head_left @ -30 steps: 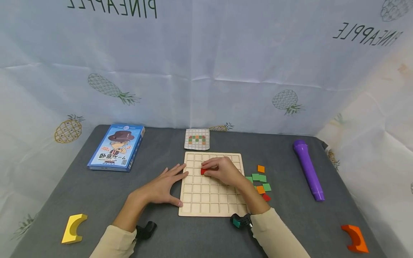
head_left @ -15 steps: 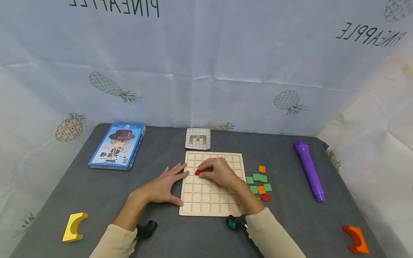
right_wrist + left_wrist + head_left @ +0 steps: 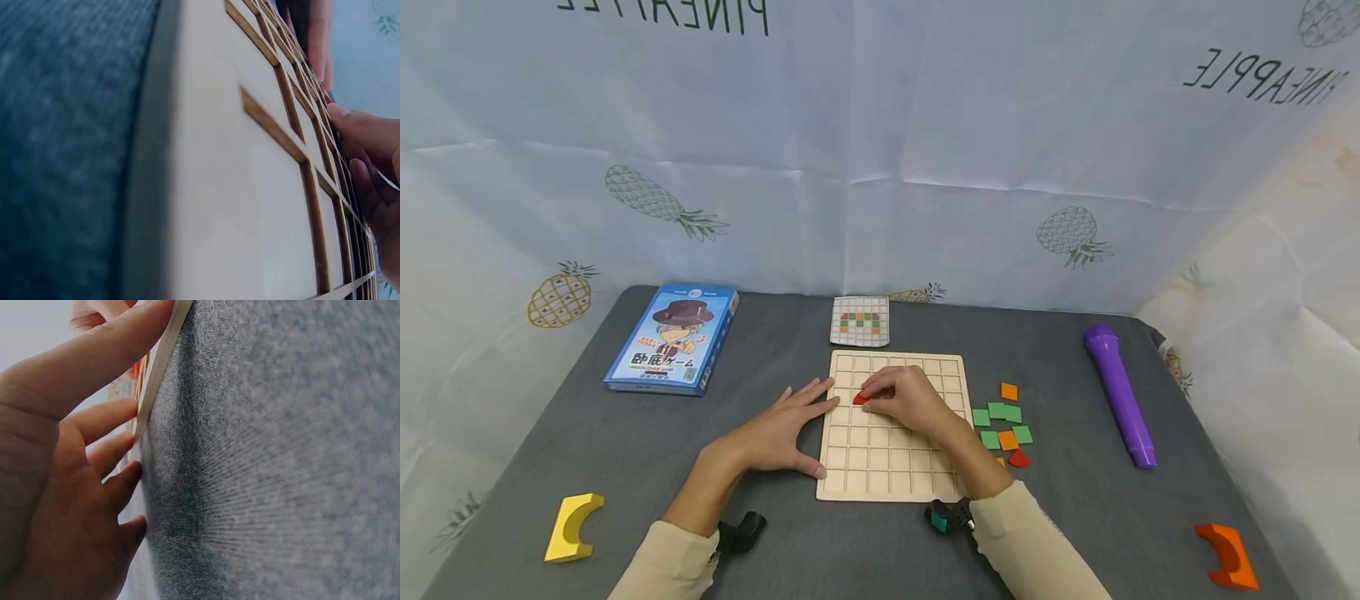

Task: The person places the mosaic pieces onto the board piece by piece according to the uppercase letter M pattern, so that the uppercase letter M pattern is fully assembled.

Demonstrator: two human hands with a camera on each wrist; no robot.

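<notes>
Head view: the left hand (image 3: 782, 432), fingers wide, touches the left edge of a flat pale wooden grid board (image 3: 880, 460), the right hand (image 3: 908, 398) pinches a small red piece (image 3: 859, 399) at the board's left half, and flat green squares (image 3: 996, 410) lie just right of the board.

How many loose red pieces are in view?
2: one red piece pinched by the right hand over the board, another red piece on the table right of it. More may hide beneath the hand.
</notes>
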